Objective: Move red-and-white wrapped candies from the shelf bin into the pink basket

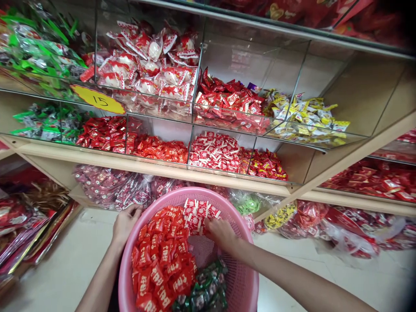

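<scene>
A round pink plastic basket (251, 242) stands in front of me, below the shelves. Bent fingers of my left hand (127, 222) close at its left rim. Inside the basket, my right hand (222, 234) is curled beside a small heap of red-and-white wrapped candies (196, 212); its fingertips are hidden, and what it may hold cannot be made out. Many red candies with gold lettering (162, 255) fill the basket's left side. Dark green wrapped candies (208, 288) lie near its front. Part of the mesh bottom (201, 251) shows between the heaps.
Clear-walled shelf bins hold red-and-white candies (214, 151), orange-red candies (162, 148), yellow-and-white candies (312, 115) and green-wrapped sweets (39, 47). A yellow tag (99, 101) reads 15. Bagged candies (344, 229) lie under the lower wooden shelf edge (227, 177). Shiny packages (32, 225) stand at left.
</scene>
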`<state>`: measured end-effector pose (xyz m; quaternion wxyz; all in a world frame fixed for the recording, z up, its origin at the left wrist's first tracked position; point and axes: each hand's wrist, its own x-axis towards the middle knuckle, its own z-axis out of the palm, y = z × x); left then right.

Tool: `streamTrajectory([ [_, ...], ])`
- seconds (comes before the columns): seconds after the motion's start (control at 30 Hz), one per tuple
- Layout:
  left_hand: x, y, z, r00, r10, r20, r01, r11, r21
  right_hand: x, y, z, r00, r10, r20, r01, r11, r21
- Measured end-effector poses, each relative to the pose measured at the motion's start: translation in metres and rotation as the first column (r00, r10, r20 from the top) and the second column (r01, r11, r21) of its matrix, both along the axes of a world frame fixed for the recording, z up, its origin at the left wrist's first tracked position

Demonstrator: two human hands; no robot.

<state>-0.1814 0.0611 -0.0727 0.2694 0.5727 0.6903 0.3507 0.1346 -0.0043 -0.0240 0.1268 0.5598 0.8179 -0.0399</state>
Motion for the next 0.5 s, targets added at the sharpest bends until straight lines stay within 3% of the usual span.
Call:
streamTrajectory([
  [0.37,-0.002,0.001,-0.002,1.000,0.002,0.011,-0.002,1.000,-0.006,-0.007,0.003,0.010,0.999,-0.035,0.003,0.035,0.999,-0.040],
  [0.5,0.000,0.000,-0.001,0.999,0.021,0.026,-0.020,0.999,-0.028,-0.006,-0.001,0.021,0.999,-0.038,-0.015,0.038,0.998,-0.047],
])
